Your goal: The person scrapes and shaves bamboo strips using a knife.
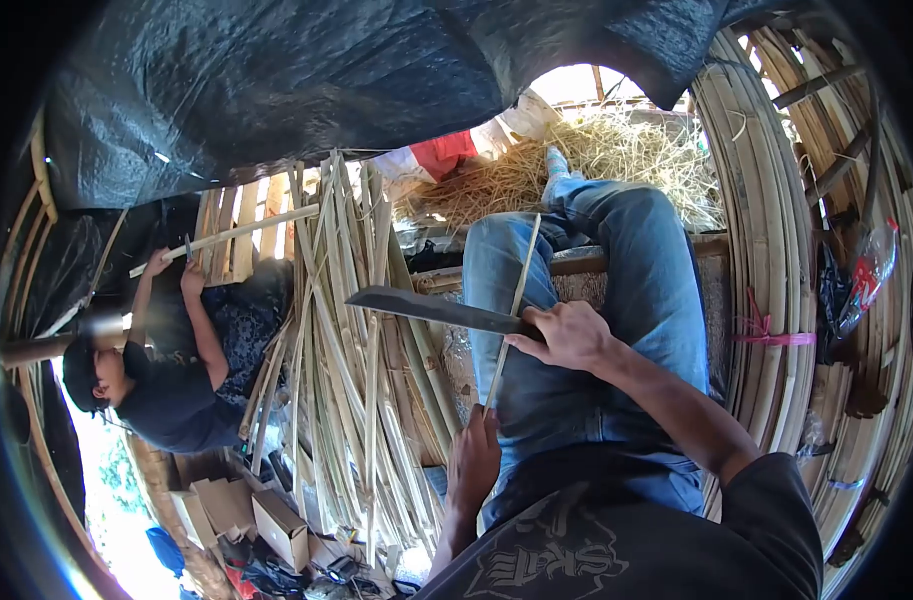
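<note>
Over the jeans-clad legs, my right hand [568, 336] is closed round the handle of a large dark knife [431, 309], whose blade points left. A thin bamboo strip [517, 300] runs up across the left thigh, and the blade lies across it near the handle. Below, my left hand [473, 462] is closed on the lower end of that strip. A pile of long bamboo strips [351, 360] lies just left of my legs.
At the left a co-worker [181, 370] in a dark cap holds a bamboo strip and a small blade. Straw [636, 160] lies beyond my feet. Bundled bamboo slats [761, 250] with a pink tie stand at the right. Cardboard boxes [279, 528] are at the lower left. A dark tarp [276, 90] hangs overhead.
</note>
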A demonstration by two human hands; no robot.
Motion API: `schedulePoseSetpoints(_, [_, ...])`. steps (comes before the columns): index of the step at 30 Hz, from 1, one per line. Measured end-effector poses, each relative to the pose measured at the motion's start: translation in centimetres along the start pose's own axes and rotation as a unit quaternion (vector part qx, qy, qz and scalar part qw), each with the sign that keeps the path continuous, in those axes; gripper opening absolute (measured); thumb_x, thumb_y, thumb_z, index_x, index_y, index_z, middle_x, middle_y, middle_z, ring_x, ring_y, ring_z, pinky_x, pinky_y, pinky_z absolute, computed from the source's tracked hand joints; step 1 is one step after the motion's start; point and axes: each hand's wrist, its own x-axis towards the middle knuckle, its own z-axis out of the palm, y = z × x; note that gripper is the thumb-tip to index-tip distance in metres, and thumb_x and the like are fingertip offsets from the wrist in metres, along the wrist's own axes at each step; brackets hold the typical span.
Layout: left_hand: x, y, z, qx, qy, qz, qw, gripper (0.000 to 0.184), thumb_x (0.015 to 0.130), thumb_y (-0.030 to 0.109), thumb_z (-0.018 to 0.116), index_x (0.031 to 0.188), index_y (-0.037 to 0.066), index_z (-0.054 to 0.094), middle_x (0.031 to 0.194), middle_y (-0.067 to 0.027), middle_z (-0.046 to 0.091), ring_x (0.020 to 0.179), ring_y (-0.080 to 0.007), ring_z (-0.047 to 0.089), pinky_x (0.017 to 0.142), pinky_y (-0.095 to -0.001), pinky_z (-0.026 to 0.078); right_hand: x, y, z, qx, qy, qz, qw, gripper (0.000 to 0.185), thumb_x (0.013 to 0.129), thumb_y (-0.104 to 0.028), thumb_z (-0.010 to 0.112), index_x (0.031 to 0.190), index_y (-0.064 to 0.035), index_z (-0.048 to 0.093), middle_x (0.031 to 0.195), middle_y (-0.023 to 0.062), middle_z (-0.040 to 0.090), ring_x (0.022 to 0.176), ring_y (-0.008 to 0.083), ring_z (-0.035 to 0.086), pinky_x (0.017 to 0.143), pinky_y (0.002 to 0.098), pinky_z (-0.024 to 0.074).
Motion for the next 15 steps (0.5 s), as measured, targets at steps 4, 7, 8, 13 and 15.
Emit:
schedulePoseSetpoints(4, [0.9, 0.1, 1.1, 0.053, 0.006, 0.004, 0.999, 0.024, 0.108, 0.023, 0.044, 0.108, 0.001, 0.052, 0.079, -0.0261, 0.067, 0.074, -0.0482, 0.064, 0.066, -0.0589, 0.046, -0.1, 0.0, -0.1, -0.012, -0.029, 0.002, 1.0, 0.058, 0.096, -0.062, 0.054, 0.086, -0.006, 0.068, 0.057, 0.016, 0.064, 0.056, 0.0336, 0.07, 0.05, 0.0433, 0.0555])
schedulePoseSetpoints(7, [0.9, -0.2, 1.5, 0.056, 0.028, 0.011, 0.998, 0.025, 0.108, 0.024, 0.045, 0.11, 0.0, 0.053, 0.08, -0.0267, 0.067, 0.073, -0.0479, 0.064, 0.065, -0.059, 0.046, 0.2, 0.0, -0.5, -0.025, -0.024, 0.023, 0.999, 0.06, 0.096, -0.062, 0.054, 0.084, -0.005, 0.067, 0.057, 0.017, 0.064, 0.056, 0.0347, 0.069, 0.051, 0.0439, 0.0559])
schedulePoseSetpoints(8, [0.4, -0.2, 1.2, 0.064, 0.014, -0.003, 0.998, 0.026, 0.107, 0.025, 0.045, 0.112, 0.0, 0.053, 0.079, -0.0269, 0.066, 0.074, -0.0479, 0.064, 0.064, -0.0594, 0.046, 0.4, 0.3, -0.3, -0.024, -0.025, 0.022, 0.999, 0.06, 0.096, -0.062, 0.054, 0.084, -0.005, 0.067, 0.057, 0.017, 0.064, 0.056, 0.0347, 0.069, 0.051, 0.0439, 0.0559])
schedulePoseSetpoints(13, [-1.4, 0.0, 0.1, 0.091, -0.002, -0.035, 0.995, 0.027, 0.107, 0.024, 0.046, 0.115, 0.0, 0.054, 0.077, -0.0277, 0.066, 0.075, -0.0489, 0.064, 0.064, -0.0606, 0.045, 3.6, 3.7, 0.6, -0.047, 0.068, 0.107, 0.991, 0.06, 0.097, -0.061, 0.054, 0.083, -0.004, 0.067, 0.061, 0.0212, 0.065, 0.059, 0.0374, 0.07, 0.051, 0.0465, 0.057])
schedulePoseSetpoints(15, [-1.5, 0.0, 0.0, 0.031, 0.008, -0.021, 0.999, 0.025, 0.107, 0.022, 0.047, 0.113, -0.001, 0.055, 0.077, -0.029, 0.065, 0.075, -0.0505, 0.063, 0.064, -0.0607, 0.044, 3.3, 3.0, 0.4, -0.038, 0.088, 0.116, 0.989, 0.059, 0.097, -0.061, 0.054, 0.084, -0.0048, 0.066, 0.06, 0.0194, 0.065, 0.058, 0.0376, 0.07, 0.051, 0.0465, 0.0566])
